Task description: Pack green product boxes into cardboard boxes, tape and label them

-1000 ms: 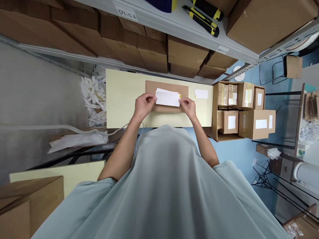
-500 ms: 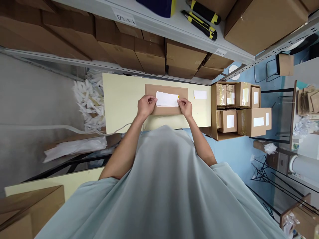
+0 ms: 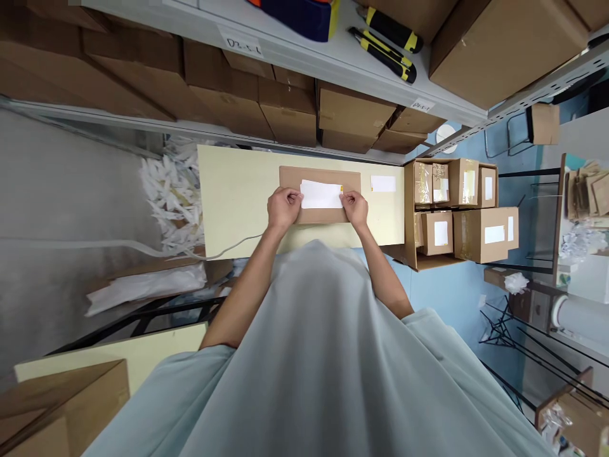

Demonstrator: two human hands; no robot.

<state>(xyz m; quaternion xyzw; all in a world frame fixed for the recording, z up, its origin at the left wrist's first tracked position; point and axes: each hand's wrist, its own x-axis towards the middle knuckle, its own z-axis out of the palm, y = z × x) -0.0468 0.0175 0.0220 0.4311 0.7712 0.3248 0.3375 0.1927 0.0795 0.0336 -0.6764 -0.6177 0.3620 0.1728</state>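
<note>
Beyond the far edge of the cream tabletop [image 3: 233,203], a grey shelf [image 3: 333,73] carries two black-and-yellow hand tools [image 3: 392,28]; brown cartons [image 3: 354,108] line that same side. At the tabletop's right end stands an open cardboard box [image 3: 410,203] of smaller boxes [image 3: 465,236], several bearing white labels [image 3: 441,233]. Off its left end: a heap of white strips [image 3: 164,184].

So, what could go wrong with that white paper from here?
With its ends in the left hand and right hand, the white paper might crease or sit crooked on the brown cardboard. The thin cord appears close to the left forearm, so it could snag.
</note>
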